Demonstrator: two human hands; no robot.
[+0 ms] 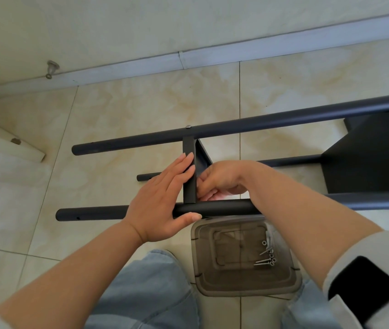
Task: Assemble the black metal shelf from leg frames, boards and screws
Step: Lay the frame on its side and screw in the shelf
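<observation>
The black metal shelf lies on its side on the tiled floor. Its far leg tube and near leg tube run left to right. A black board stands edge-on between them, a screw head above it on the far tube. My left hand lies flat against the board's left face, thumb under the near tube. My right hand is curled behind the board's right side, fingertips hidden; what it holds cannot be seen. Another black board sits fixed at the right.
A translucent grey plastic box stands on the floor just below the near tube, with several long screws at its right side. A white wall and baseboard run along the back. My jeans-clad knees fill the bottom.
</observation>
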